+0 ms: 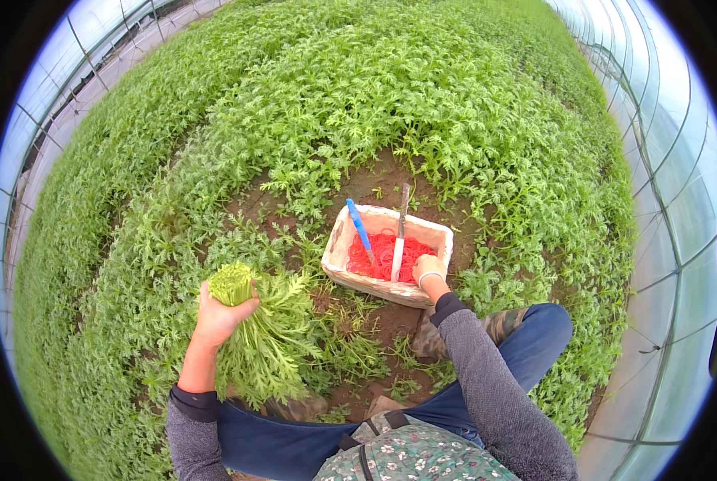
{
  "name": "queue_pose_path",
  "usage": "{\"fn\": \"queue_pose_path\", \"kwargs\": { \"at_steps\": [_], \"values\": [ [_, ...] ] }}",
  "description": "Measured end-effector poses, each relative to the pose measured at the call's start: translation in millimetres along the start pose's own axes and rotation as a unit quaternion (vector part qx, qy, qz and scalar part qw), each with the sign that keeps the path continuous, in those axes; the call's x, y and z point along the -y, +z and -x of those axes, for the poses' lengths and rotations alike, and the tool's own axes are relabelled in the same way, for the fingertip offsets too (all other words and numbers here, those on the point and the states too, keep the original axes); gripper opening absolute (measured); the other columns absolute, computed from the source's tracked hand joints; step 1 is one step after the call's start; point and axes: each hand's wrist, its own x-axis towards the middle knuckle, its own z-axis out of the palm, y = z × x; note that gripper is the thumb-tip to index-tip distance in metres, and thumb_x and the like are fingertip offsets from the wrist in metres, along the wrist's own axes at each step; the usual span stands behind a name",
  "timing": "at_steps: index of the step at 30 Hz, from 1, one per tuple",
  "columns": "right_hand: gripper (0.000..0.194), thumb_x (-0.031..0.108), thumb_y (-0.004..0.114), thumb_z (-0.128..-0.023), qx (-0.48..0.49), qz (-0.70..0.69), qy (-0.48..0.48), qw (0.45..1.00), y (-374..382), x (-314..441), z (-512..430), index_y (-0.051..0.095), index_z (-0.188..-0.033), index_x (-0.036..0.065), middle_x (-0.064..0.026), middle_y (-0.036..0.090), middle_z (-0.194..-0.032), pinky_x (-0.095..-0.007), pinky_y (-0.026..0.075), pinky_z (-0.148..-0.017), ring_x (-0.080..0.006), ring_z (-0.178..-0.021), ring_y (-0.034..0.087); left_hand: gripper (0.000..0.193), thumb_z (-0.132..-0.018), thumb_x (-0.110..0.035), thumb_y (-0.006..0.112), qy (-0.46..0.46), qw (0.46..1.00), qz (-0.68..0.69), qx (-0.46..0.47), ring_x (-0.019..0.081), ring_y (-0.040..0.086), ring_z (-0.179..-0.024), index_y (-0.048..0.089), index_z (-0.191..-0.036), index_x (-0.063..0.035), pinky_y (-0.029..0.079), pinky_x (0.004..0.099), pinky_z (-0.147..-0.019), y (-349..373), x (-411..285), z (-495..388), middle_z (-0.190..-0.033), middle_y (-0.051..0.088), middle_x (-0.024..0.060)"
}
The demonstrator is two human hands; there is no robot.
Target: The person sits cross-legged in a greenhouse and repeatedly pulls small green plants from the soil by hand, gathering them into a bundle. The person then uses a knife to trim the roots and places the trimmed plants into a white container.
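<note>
My left hand (223, 312) grips a thick bunch of leafy greens (274, 343) around its stems. The cut stem ends point up, and the serrated leaves hang down over my leg. Inside a whitish foam box (385, 287), my right hand (429, 267) reaches into a heap of red rubber bands (384, 249). Its fingertips are hidden, so whether they pinch a band does not show. A knife with a white handle (398, 258) stands tilted among the bands, its blade past the far rim. Left of it leans a blue-handled tool (359, 223).
Dense leafy green plants (358, 102) surround a patch of bare brown soil (388, 168). Cut leaves and stalks (349, 337) litter the ground between my legs. Plastic greenhouse walls on metal hoops (653, 150) curve along both sides. My bent knee (548, 330) is beside the box.
</note>
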Motion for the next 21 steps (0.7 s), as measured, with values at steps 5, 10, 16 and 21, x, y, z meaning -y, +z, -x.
{"fn": "queue_pose_path", "kwargs": {
  "at_steps": [5,10,16,21],
  "values": [
    [0.022,0.024,0.056,-0.08,-0.048,-0.131,-0.002,0.99,-24,10,33,0.075,-0.087,0.014,-0.0124,0.07,-0.093,-0.0395,0.054,-0.079,-0.0283,-0.09,0.067,0.042,-0.068,-0.001,0.076,-0.013,0.999,-0.023,-0.036,0.016,0.063,-0.088,0.058,-0.106,0.0017,0.052,0.0309,-0.079,2,14,12,-0.098,0.065,0.0076],
    [0.013,0.022,0.066,-0.074,-0.141,-0.258,0.021,0.955,-17,-3,36,0.074,-0.072,0.012,-0.0126,0.07,-0.085,-0.0371,0.053,-0.074,-0.029,-0.078,0.068,0.038,-0.07,-0.006,0.072,0.034,0.998,-0.058,0.01,0.0145,0.063,-0.086,0.06,-0.105,0.0012,0.05,0.0286,-0.079,17,9,16,-0.095,0.067,0.007],
    [0.006,0.013,0.065,-0.082,0.009,-0.705,0.089,0.703,-25,-18,24,0.067,-0.084,0.007,-0.0052,0.071,-0.102,-0.0385,0.051,-0.085,-0.0226,-0.091,0.068,0.031,-0.065,-0.008,0.071,0.169,0.955,-0.24,0.049,0.0219,0.067,-0.08,0.066,-0.096,-0.0053,0.052,0.0318,-0.073,37,6,18,-0.088,0.07,0.01],
    [0.012,0.012,0.055,-0.093,0.223,-0.78,-0.119,0.572,-74,48,110,0.062,-0.1,0.006,-0.0164,0.054,-0.132,-0.0432,0.04,-0.102,-0.0263,-0.124,0.05,0.027,-0.059,-0.018,0.072,0.205,0.838,-0.496,0.101,0.0272,0.064,-0.075,0.064,-0.085,-0.0119,0.045,0.0366,-0.081,52,15,27,-0.075,0.065,0.0088]
  ]
}}
